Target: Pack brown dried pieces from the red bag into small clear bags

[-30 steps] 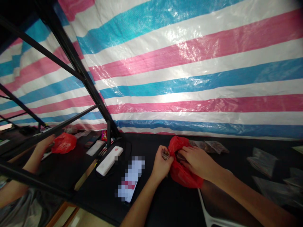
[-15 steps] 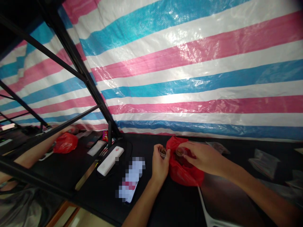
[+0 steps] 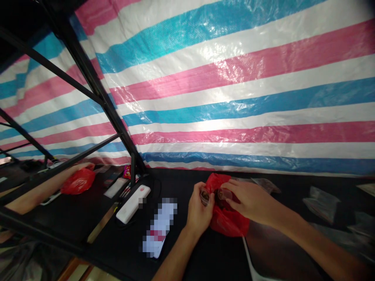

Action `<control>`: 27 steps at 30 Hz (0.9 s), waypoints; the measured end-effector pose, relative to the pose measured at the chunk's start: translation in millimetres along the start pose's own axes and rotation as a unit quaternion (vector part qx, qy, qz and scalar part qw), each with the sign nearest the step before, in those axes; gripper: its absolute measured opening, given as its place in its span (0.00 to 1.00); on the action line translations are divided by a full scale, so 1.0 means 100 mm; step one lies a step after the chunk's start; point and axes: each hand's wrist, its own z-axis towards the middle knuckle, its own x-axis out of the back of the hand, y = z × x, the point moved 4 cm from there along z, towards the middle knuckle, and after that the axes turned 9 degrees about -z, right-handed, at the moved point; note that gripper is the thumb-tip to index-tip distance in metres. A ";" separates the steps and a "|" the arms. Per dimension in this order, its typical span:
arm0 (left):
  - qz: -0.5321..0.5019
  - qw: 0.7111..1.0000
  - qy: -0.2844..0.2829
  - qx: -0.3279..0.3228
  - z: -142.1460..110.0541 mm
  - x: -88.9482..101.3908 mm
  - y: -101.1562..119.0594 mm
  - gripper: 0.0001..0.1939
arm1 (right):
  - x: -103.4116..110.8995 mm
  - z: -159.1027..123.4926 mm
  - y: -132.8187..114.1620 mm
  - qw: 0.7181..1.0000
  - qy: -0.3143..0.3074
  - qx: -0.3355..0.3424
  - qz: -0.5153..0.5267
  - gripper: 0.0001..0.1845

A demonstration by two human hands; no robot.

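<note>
My left hand (image 3: 197,210) is wrapped round a small clear plastic cup (image 3: 204,197) with brown bits in it, at the left edge of an open red plastic bag (image 3: 231,224). Over the bag's mouth, my right hand (image 3: 249,197) grips a second small clear cup (image 3: 224,194), its opening tilted toward the first. Brown bits show inside this cup too, though I cannot tell what they are. The two cups are close together but apart. Most of the bag's inside is hidden by my hands and the cups.
A phone (image 3: 159,230) and a white power bank (image 3: 133,203) lie left of my hands. Clear plastic bags (image 3: 322,205) lie to the right, beyond a dark flat panel (image 3: 272,249). Past the black metal frame (image 3: 109,113), another person's arm (image 3: 43,185) reaches a red bag (image 3: 78,181).
The cup in my right hand has tipped toward the left cup. My left hand has turned its cup toward the right one. The view has shifted slightly.
</note>
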 end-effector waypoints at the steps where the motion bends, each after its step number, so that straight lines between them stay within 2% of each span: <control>1: -0.002 1.000 0.011 -0.006 0.00 0.01 0.02 0.16 | -0.04 0.00 0.02 1.000 -0.004 0.002 -0.008 0.10; 4: -0.020 0.999 0.035 -0.019 -0.03 0.04 0.06 0.21 | -0.08 0.01 -0.01 1.000 0.020 0.021 -0.001 0.16; 7: -0.033 0.998 0.032 -0.037 -0.07 0.06 0.07 0.25 | 0.01 0.01 -0.15 0.996 0.061 0.036 0.047 0.15; 9: -0.044 0.997 0.008 -0.056 -0.10 0.05 0.04 0.28 | 0.09 -0.01 -0.28 0.993 0.066 0.047 0.089 0.15; 13: -0.060 0.992 -0.056 -0.100 -0.14 0.04 -0.02 0.36 | 0.14 -0.03 -0.45 0.989 0.047 0.063 0.125 0.25; 14: -0.059 0.990 -0.070 -0.103 -0.14 0.03 -0.02 0.37 | 0.15 -0.03 -0.46 0.989 0.047 0.065 0.125 0.24; 18: -0.060 0.988 -0.121 -0.081 -0.12 0.01 0.04 0.34 | 0.14 0.00 -0.40 0.990 0.050 0.068 0.117 0.10; 21: -0.043 0.989 -0.124 -0.063 -0.10 0.00 0.09 0.33 | 0.12 0.03 -0.32 0.992 0.051 0.067 0.096 0.02; 24: -0.014 0.995 -0.091 -0.028 -0.05 0.00 0.09 0.32 | 0.09 0.06 -0.25 0.993 0.050 0.066 0.087 0.04; 27: 0.054 0.996 -0.071 -0.020 0.00 0.02 0.10 0.19 | 0.05 0.07 -0.14 0.995 0.038 0.045 0.085 0.05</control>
